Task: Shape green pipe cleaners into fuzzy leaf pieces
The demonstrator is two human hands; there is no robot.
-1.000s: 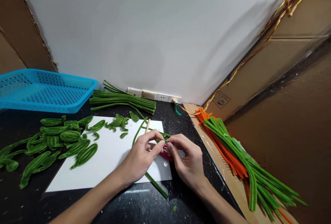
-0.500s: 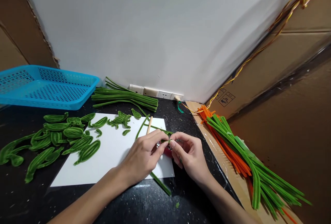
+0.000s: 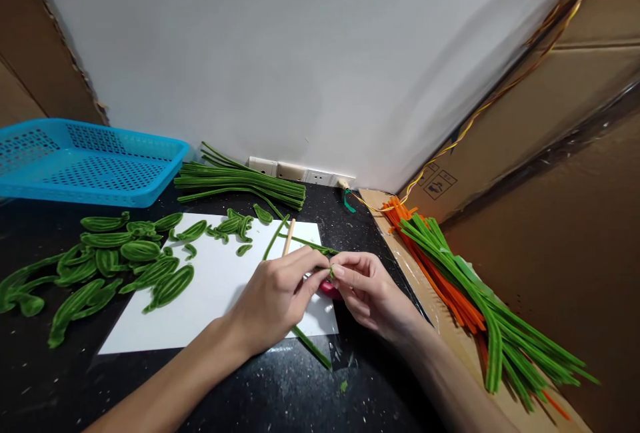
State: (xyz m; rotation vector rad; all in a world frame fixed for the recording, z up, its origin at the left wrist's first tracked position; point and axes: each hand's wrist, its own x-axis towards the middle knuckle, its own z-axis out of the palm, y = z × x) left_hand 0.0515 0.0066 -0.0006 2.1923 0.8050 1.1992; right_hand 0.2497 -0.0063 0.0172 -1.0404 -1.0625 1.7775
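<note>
My left hand (image 3: 283, 293) and my right hand (image 3: 370, 290) meet over the right edge of a white sheet of paper (image 3: 215, 290). Both pinch a small piece of green pipe cleaner (image 3: 331, 274) between thumb and fingers, most of it covered by the fingertips. Under them lies a red object (image 3: 330, 289), only partly visible. A thin wooden stick (image 3: 289, 236) rests beyond my left hand. One long green pipe cleaner (image 3: 313, 346) sticks out below my left wrist, and another (image 3: 276, 238) lies across the paper near the stick.
Pipe-cleaner leaf shapes (image 3: 143, 251) lie at left, partly on the paper. Behind are a blue basket (image 3: 95, 196) and a dark green pipe-cleaner bundle (image 3: 240, 180). Orange pipe cleaners (image 3: 440, 280) and bright green ones (image 3: 480, 300) lie on cardboard at right, beside large cardboard boxes (image 3: 550, 173).
My right hand has turned slightly and its lower fingers are drawn closer together. More of the red object shows beneath. The whole view has shifted a little.
</note>
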